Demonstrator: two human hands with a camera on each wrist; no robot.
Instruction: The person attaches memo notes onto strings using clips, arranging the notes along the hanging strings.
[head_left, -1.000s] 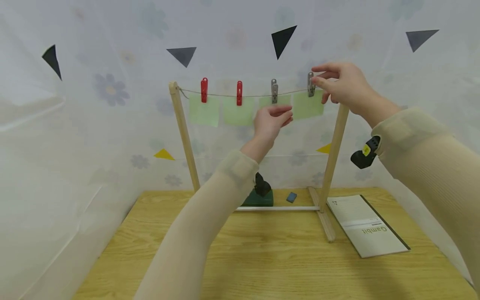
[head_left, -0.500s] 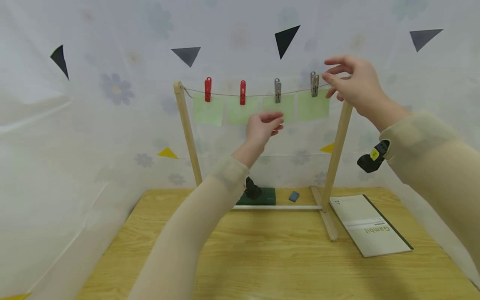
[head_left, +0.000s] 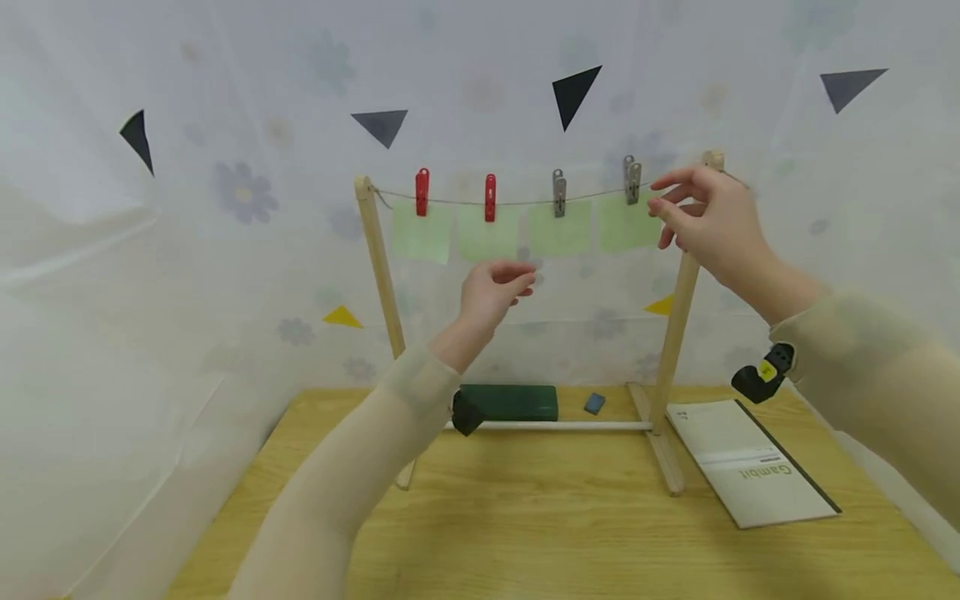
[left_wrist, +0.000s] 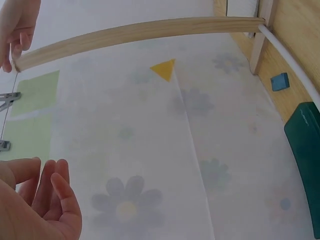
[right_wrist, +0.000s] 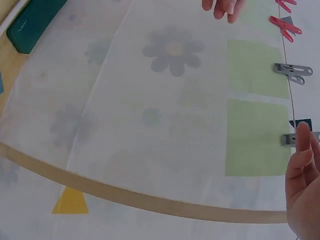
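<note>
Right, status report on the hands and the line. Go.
Left hand open, below the green notes. Right hand open, beside the rightmost grey peg, not touching. Four notes pegged on the string. Nothing between hands and line.

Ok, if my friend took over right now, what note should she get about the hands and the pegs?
Left hand: open, holding nothing, below the hanging papers.
Right hand: open, beside the right-most grey peg, not gripping it.
String on the wooden rack: four green papers, two on red pegs, two on grey pegs.
Done: all four papers hang pegged.
Left: nothing loose shows; book and green box lie on the table.
</note>
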